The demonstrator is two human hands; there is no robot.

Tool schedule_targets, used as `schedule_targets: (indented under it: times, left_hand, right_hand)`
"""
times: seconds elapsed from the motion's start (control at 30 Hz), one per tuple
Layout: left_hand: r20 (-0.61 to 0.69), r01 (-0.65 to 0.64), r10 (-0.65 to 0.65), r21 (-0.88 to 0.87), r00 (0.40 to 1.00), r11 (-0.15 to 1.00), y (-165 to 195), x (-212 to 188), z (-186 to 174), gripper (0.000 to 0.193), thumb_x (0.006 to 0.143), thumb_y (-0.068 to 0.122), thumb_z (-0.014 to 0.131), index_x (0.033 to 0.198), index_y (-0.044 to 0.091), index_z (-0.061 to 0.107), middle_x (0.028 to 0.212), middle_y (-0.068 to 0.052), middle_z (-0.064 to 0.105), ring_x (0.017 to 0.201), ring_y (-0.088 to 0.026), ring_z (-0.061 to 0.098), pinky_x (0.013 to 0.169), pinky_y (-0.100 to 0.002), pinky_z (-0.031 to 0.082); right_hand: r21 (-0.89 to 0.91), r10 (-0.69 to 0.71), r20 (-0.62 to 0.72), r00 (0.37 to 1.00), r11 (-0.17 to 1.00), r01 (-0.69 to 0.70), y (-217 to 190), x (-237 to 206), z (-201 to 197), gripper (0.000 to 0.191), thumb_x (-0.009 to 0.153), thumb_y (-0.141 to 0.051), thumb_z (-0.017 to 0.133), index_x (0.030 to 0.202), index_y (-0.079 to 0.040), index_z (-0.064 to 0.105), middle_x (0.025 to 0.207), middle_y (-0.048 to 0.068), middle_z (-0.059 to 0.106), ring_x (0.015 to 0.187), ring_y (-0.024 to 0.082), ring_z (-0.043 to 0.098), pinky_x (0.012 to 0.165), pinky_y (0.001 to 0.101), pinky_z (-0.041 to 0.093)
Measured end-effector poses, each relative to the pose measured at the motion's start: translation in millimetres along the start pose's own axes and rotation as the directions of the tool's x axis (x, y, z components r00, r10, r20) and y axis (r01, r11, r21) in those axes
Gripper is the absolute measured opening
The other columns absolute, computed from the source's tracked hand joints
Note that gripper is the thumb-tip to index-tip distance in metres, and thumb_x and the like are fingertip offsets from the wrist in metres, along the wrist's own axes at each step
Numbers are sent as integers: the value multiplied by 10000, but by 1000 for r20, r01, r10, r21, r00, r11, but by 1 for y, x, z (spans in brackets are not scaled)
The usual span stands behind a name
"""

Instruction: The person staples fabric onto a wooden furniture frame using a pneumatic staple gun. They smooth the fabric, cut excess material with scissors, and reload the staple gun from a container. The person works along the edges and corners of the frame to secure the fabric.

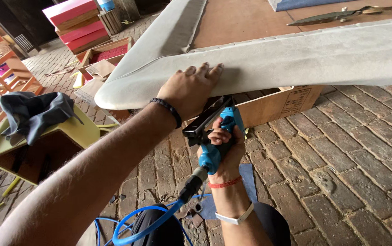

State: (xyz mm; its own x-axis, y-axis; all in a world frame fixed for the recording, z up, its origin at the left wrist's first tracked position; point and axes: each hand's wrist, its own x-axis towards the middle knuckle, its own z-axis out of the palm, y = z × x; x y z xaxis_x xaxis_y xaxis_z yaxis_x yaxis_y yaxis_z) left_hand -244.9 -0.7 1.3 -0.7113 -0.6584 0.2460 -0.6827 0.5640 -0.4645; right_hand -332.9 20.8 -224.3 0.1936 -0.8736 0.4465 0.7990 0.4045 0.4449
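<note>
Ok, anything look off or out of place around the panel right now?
Nothing damaged. The grey cloth lies crumpled over the yellow stool, and the blue hose loops loose on the brick floor. Left hand flattens the fabric; right hand holds the stapler.

A grey fabric-covered panel was seen lying over a brown wooden surface, its rounded corner overhanging a brick floor. The left hand was pressed flat on the fabric near that corner, a dark beaded bracelet worn at the wrist. A blue pneumatic staple gun was gripped by the right hand just under the panel's edge, a blue air hose trailing from it. Large shears lay on the surface beyond. A grey cloth was draped over a yellow-green stool at the left.
</note>
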Motion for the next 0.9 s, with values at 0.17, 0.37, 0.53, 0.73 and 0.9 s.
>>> schedule_targets:
  times: [0.17,0.37,0.53,0.73,0.9]
  left_hand:
    - [-24,-249,254,-298,967,921,-35,17,3,912,794,163,711,1600,39,302,1565,-265,405,1387,-375,450,1104,-453,376]
    - [83,105,138,-981,987,-164,-73,21,10,649,913,191,396,1527,-15,429,1573,-211,513,1473,-271,497,1261,-368,350]
    - [131,152,110,-964,985,-218,-67,20,6,665,924,281,314,1527,24,426,1574,-194,493,1454,-280,491,1220,-380,374]
    - [77,73,49,-994,996,81,-67,23,9,622,979,353,302,1510,83,482,1554,-129,536,1438,-239,498,1195,-365,386]
    - [-17,-219,220,-196,975,956,-21,47,21,565,1072,420,321,1493,60,431,1551,-188,425,1419,-353,401,1146,-460,330]
  right_hand:
    - [-12,-2,7,1000,1000,2,4,1,-3,483,951,-288,669,1315,14,570,780,-30,529,715,95,547,726,257,511]
    - [-34,55,-26,998,998,-56,31,4,-14,409,945,-296,686,1231,-26,575,803,-41,532,740,92,542,737,262,511]
    - [-3,81,-50,996,997,-81,44,10,-20,483,920,-290,714,1283,-5,572,784,-40,532,725,96,541,724,267,513]
    - [-47,89,9,996,995,-89,48,-2,-13,466,967,-293,701,1303,-8,549,805,-30,544,730,102,561,749,281,522]
    - [-453,-252,-39,967,867,208,23,-48,21,445,889,-367,686,1092,20,605,785,33,610,708,167,623,716,303,534]
